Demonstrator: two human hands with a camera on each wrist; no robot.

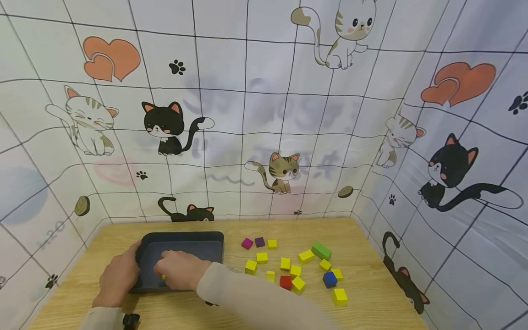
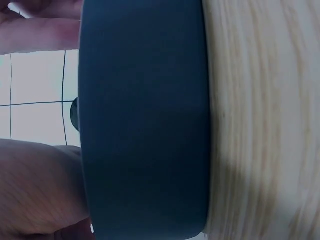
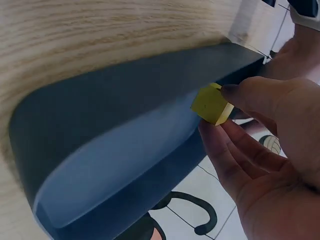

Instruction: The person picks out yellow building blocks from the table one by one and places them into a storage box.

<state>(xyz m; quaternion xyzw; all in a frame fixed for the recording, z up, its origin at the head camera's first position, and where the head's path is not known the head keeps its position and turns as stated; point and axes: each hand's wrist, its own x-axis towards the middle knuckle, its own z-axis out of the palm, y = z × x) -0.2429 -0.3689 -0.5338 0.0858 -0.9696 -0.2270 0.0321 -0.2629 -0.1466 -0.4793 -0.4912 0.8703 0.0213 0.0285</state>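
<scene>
The right hand (image 1: pixel 179 270) pinches a yellow cube (image 3: pixel 212 104) directly above the dark tray (image 1: pixel 181 240), whose left edge the left hand (image 1: pixel 119 275) grips.

Head view bright, even, diffuse light; colours clear. Soft short shadows under blocks (image 1: pixel 297 270) on table (image 1: pixel 363 247), darker shadow near sleeve. Strong wide-angle distortion: grid lines on backdrop (image 1: pixel 264 114) bow toward edges. Faint mirrored print shows through backdrop centre. Left wrist view very close, soft focus; tray wall (image 2: pixel 145 120) dark, wood grain blurred. Right wrist view sharper on yellow block (image 3: pixel 212 104); tray floor carries pale sheen.
</scene>
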